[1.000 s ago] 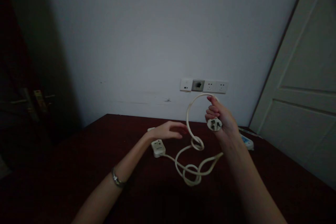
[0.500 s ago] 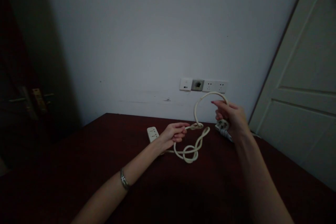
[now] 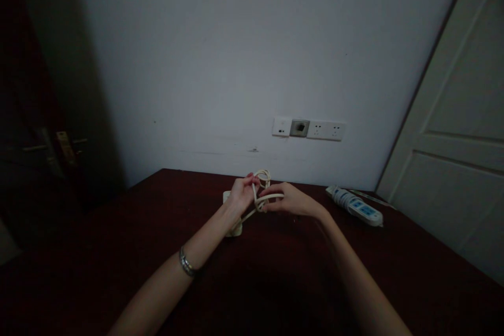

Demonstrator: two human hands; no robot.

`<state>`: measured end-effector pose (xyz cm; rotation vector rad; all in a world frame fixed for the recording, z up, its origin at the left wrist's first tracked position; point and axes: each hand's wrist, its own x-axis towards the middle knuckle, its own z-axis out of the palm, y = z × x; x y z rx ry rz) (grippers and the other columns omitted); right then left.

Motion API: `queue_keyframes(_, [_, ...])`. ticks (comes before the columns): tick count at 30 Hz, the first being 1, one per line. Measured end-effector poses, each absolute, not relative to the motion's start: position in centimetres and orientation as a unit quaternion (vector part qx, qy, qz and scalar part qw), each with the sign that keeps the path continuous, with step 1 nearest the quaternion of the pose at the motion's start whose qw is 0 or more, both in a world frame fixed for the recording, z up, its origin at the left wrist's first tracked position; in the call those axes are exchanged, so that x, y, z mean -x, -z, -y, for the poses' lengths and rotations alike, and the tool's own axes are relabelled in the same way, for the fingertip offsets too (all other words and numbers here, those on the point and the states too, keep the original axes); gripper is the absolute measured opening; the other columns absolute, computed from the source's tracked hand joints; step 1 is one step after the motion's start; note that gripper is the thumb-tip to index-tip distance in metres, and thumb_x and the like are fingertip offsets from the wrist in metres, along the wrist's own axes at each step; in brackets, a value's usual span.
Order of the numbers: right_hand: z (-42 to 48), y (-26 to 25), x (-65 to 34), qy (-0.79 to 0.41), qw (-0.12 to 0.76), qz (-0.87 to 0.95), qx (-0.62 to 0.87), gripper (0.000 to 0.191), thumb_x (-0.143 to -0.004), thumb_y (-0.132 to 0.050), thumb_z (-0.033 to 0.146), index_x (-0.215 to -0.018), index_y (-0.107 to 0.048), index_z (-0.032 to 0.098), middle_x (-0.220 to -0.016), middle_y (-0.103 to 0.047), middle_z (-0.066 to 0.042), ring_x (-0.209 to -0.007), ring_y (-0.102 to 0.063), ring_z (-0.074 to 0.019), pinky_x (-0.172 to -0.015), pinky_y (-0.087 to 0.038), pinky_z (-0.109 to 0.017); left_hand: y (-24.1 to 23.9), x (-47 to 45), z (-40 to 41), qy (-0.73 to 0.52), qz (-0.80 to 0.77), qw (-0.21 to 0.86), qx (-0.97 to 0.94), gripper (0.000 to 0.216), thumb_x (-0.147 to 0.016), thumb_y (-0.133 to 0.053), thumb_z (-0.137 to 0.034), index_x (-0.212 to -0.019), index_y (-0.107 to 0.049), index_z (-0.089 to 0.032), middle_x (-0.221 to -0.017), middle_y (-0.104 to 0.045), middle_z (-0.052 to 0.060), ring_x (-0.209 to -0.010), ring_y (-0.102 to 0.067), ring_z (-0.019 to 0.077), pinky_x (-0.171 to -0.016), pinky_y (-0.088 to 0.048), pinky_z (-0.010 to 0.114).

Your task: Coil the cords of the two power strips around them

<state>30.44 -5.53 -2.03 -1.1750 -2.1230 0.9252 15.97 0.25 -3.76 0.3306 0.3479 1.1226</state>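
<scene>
A white power cord (image 3: 262, 174) is gathered in loops between my two hands, above the table. My left hand (image 3: 243, 192) is closed on the bundle from the left, fingertips at its upper loops. From the right, my right hand (image 3: 289, 199) grips the cord too, with one strand running across its fingers. Behind and below my left wrist lies a white power strip (image 3: 235, 230), mostly covered by the hand and forearm. A stretch of cord runs down from the bundle toward that strip. The plug end of the cord cannot be made out.
On the dark red table (image 3: 189, 205), a second power strip (image 3: 364, 211) with its cord wrapped round it lies at the right. Beside it is a thin flat strip (image 3: 372, 198). Wall sockets (image 3: 326, 130) sit above the back edge. A panelled door (image 3: 457, 168) stands right.
My right hand has come down and left, bringing its raised loop to my left hand. The loose loops from the table are now gathered up. The second power strip is uncovered.
</scene>
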Motion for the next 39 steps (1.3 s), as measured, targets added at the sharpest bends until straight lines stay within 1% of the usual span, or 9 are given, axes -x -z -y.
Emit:
queue_keyframes(3, [5.4, 2.4, -30.6, -0.403, 0.265, 0.762, 0.432, 0.043, -0.069, -0.068, 0.032, -0.108, -0.061, 0.016, -0.078, -0.065, -0.002, -0.053, -0.054, -0.0085, -0.043, -0.04, -0.018, 3.9, -16.0, -0.4, -0.548, -0.168, 0.807, -0.142, 0.023, -0.077, -0.035, 0.007, -0.078, -0.042, -0.015, -0.076, -0.047, 0.003, -0.055, -0.051, 0.0061, -0.048, -0.047, 0.015])
queue_keyframes(7, [5.0, 3.3, -30.6, -0.422, 0.292, 0.745, 0.426, 0.036, -0.068, -0.066, 0.028, -0.101, -0.058, 0.016, -0.078, -0.064, -0.003, -0.056, -0.059, -0.0103, -0.039, -0.039, -0.015, 4.0, -16.3, 0.0, -0.561, -0.173, 0.797, -0.141, 0.025, -0.076, -0.034, 0.008, -0.078, -0.041, -0.015, -0.077, -0.049, 0.003, -0.057, -0.053, 0.0072, -0.054, -0.052, 0.021])
queue_keyframes(11, [4.4, 4.2, -30.7, -0.448, 0.342, 0.723, 0.399, 0.038, -0.066, -0.068, 0.028, -0.098, -0.053, 0.016, -0.074, -0.064, 0.0, -0.051, -0.058, -0.0095, -0.038, -0.039, -0.016, 4.3, -16.9, 0.8, -0.554, -0.162, 0.794, -0.19, 0.023, -0.077, -0.037, 0.007, -0.078, -0.042, -0.016, -0.075, -0.052, 0.003, -0.064, -0.059, 0.0121, -0.061, -0.054, 0.029])
queue_keyframes(17, [3.9, 4.6, -31.3, -0.441, 0.32, 0.751, 0.372, 0.029, -0.062, -0.072, 0.03, -0.083, -0.06, 0.013, -0.068, -0.061, 0.001, -0.051, -0.052, -0.0072, -0.04, -0.038, -0.016, 4.7, -17.0, 0.3, -0.52, -0.265, 0.714, -0.386, 0.021, -0.074, -0.047, 0.006, -0.078, -0.044, -0.014, -0.07, -0.057, 0.003, -0.063, -0.061, 0.0107, -0.065, -0.051, 0.024])
queue_keyframes(21, [3.7, 5.0, -31.5, -0.458, 0.327, 0.738, 0.372, 0.033, -0.057, -0.075, 0.028, -0.081, -0.058, 0.013, -0.07, -0.061, 0.0, -0.056, -0.054, -0.0087, -0.045, -0.041, -0.018, 4.8, -15.9, -0.7, -0.499, -0.315, 0.656, -0.471, 0.018, -0.071, -0.057, 0.001, -0.083, -0.052, -0.012, -0.072, -0.063, 0.006, -0.061, -0.061, 0.0128, -0.059, -0.049, 0.024])
queue_keyframes(26, [3.7, 5.3, -31.7, -0.47, 0.363, 0.716, 0.366, 0.04, -0.056, -0.077, 0.029, -0.083, -0.051, 0.015, -0.07, -0.059, 0.002, -0.057, -0.055, -0.0088, -0.046, -0.042, -0.018, 6.7, -14.5, -0.4, -0.491, -0.363, 0.571, -0.548, 0.01, -0.072, -0.053, -0.004, -0.075, -0.054, -0.014, -0.058, -0.059, 0.0, -0.05, -0.054, 0.0096, -0.052, -0.044, 0.021])
queue_keyframes(30, [3.7, 5.7, -31.6, -0.489, 0.378, 0.705, 0.347, 0.044, -0.055, -0.077, 0.027, -0.086, -0.047, 0.017, -0.071, -0.06, 0.002, -0.058, -0.055, -0.0092, -0.045, -0.042, -0.018, 9.1, -14.0, 1.3, -0.427, -0.33, 0.55, -0.638, 0.008, -0.065, -0.06, -0.006, -0.071, -0.061, -0.012, -0.063, -0.061, 0.001, -0.058, -0.054, 0.0101, -0.058, -0.042, 0.021])
queue_keyframes(35, [4.7, 6.1, -31.2, -0.524, 0.382, 0.682, 0.338, 0.047, -0.052, -0.075, 0.018, -0.09, -0.046, 0.018, -0.075, -0.061, 0.002, -0.065, -0.058, -0.0109, -0.052, -0.047, -0.02, 11.1, -13.3, 2.0, -0.341, -0.265, 0.448, -0.782, 0.024, -0.066, -0.067, -0.019, -0.089, -0.066, -0.013, -0.077, -0.064, 0.003, -0.069, -0.054, 0.0138, -0.061, -0.039, 0.022])
queue_keyframes(39, [6.0, 6.2, -31.5, -0.535, 0.377, 0.661, 0.367, 0.04, -0.06, -0.068, 0.03, -0.092, -0.048, 0.018, -0.08, -0.061, 0.0, -0.056, -0.055, -0.0098, -0.04, -0.04, -0.018, 11.8, -12.7, 1.7, -0.295, -0.266, 0.488, -0.777, 0.016, -0.067, -0.068, -0.025, -0.077, -0.068, -0.013, -0.07, -0.063, 0.001, -0.065, -0.05, 0.0123, -0.059, -0.036, 0.021])
